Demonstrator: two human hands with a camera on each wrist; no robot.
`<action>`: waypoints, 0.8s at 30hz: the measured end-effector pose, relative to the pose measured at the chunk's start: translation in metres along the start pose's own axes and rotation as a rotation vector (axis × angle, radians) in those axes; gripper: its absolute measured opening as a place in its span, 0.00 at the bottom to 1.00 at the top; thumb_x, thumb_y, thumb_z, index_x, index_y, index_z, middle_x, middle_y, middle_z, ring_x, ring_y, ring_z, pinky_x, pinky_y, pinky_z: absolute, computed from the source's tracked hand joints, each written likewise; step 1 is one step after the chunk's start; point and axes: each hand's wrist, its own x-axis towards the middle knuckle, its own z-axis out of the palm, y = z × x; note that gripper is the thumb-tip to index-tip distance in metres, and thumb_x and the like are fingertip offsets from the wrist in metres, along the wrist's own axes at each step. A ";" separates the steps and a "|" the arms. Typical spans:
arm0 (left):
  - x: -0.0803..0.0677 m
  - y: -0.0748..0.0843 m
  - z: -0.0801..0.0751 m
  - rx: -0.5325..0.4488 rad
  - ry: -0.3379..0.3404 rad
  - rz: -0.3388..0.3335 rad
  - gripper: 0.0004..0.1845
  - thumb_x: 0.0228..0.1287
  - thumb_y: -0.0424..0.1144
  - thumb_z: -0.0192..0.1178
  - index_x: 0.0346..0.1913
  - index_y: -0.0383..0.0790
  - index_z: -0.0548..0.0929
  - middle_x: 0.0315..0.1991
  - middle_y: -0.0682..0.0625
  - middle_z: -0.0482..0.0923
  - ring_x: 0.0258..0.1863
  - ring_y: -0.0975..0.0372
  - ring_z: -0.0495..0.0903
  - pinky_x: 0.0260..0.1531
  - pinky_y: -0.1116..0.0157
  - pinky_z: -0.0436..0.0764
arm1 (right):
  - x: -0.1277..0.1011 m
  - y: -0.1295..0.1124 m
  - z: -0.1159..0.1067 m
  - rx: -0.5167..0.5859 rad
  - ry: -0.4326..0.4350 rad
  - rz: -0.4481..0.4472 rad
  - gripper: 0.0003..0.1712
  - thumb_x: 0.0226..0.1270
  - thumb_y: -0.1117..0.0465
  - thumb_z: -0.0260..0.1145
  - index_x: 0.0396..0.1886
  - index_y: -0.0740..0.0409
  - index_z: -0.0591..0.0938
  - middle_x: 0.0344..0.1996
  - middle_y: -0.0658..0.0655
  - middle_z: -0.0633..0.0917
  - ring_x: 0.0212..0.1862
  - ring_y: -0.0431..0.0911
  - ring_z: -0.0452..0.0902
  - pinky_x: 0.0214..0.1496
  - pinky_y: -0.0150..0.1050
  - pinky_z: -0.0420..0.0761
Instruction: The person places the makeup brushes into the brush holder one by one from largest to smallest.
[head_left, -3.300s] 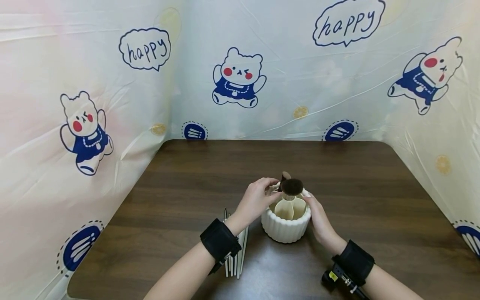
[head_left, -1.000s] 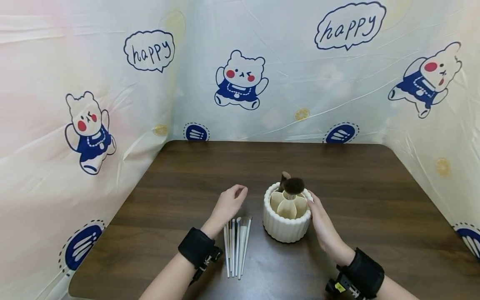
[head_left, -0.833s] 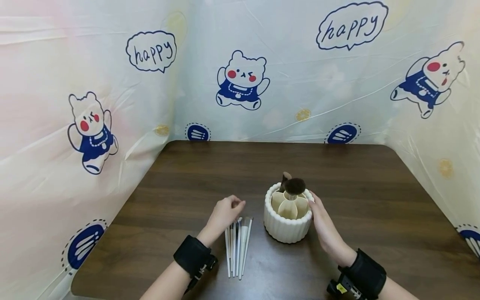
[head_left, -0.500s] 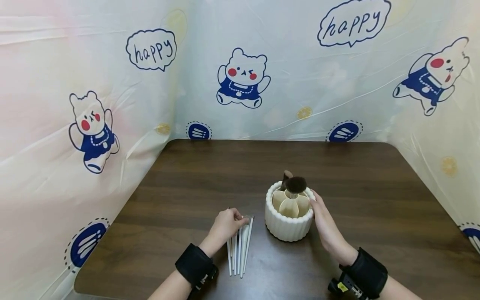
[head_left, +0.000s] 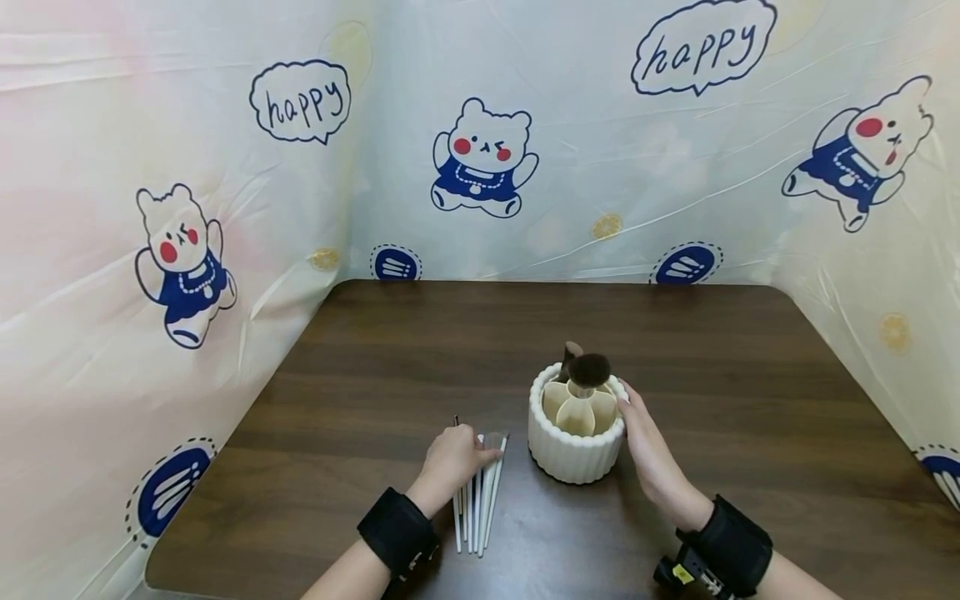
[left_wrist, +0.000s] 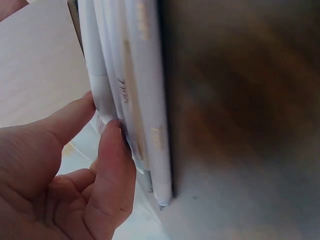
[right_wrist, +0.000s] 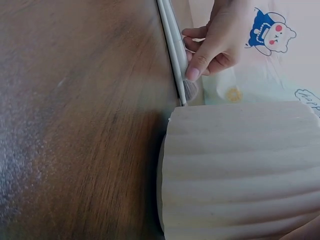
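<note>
On the table's near half, several white-handled makeup brushes (head_left: pixel 472 525) lie side by side. My left hand (head_left: pixel 452 457) is over their bristle ends; in the left wrist view its thumb and a finger pinch one thicker white makeup brush (left_wrist: pixel 104 97) near the ferrule. That brush's bristles (right_wrist: pixel 190 91) show below the thumb in the right wrist view. A white ribbed brush holder (head_left: pixel 573 457) with petal-shaped compartments stands to the right. My right hand (head_left: pixel 651 454) grips the holder's right side, its fingers partly hidden. A dark fluffy brush (head_left: pixel 588 370) stands upright in the holder.
A second brush (head_left: pixel 570 353) with an angled brown head stands behind the fluffy one in the holder. The dark wooden table (head_left: pixel 390 350) is enclosed by a pale printed curtain (head_left: pixel 570 133) at the back and sides.
My left hand has left the holder, moved down and left to the lying brushes, and taken hold of one. The right hand stays on the holder.
</note>
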 end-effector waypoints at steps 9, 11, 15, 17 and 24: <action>-0.001 0.014 0.001 0.064 -0.002 -0.015 0.31 0.57 0.47 0.67 0.09 0.48 0.56 0.11 0.58 0.48 0.10 0.66 0.53 0.13 0.71 0.54 | -0.001 0.000 -0.001 -0.008 0.006 0.006 0.32 0.79 0.54 0.33 0.77 0.59 0.40 0.77 0.61 0.41 0.77 0.54 0.30 0.76 0.58 0.36; -0.001 0.015 -0.001 0.061 -0.007 -0.026 0.32 0.56 0.47 0.68 0.09 0.48 0.56 0.10 0.58 0.48 0.10 0.66 0.53 0.13 0.71 0.54 | -0.001 0.000 -0.001 -0.013 0.004 0.007 0.33 0.79 0.53 0.33 0.77 0.58 0.40 0.77 0.61 0.40 0.77 0.55 0.30 0.76 0.59 0.36; -0.002 0.015 -0.005 0.035 -0.019 -0.033 0.32 0.57 0.47 0.67 0.08 0.48 0.56 0.09 0.58 0.48 0.09 0.66 0.52 0.13 0.71 0.53 | -0.001 0.001 -0.001 -0.015 0.003 -0.005 0.33 0.79 0.53 0.33 0.77 0.59 0.40 0.77 0.62 0.40 0.77 0.55 0.30 0.76 0.59 0.36; -0.001 0.015 -0.008 0.008 -0.026 -0.021 0.32 0.58 0.46 0.67 0.07 0.48 0.57 0.07 0.58 0.49 0.08 0.66 0.52 0.13 0.71 0.54 | -0.001 0.001 -0.001 -0.014 0.002 -0.013 0.33 0.79 0.53 0.33 0.76 0.59 0.40 0.77 0.62 0.41 0.77 0.55 0.31 0.76 0.59 0.36; 0.005 0.014 -0.025 -0.086 -0.044 0.019 0.29 0.61 0.44 0.64 0.05 0.44 0.66 0.04 0.55 0.62 0.07 0.67 0.57 0.13 0.72 0.56 | 0.000 0.002 -0.002 -0.023 -0.005 -0.022 0.33 0.79 0.52 0.33 0.76 0.59 0.40 0.77 0.63 0.41 0.77 0.56 0.31 0.75 0.60 0.36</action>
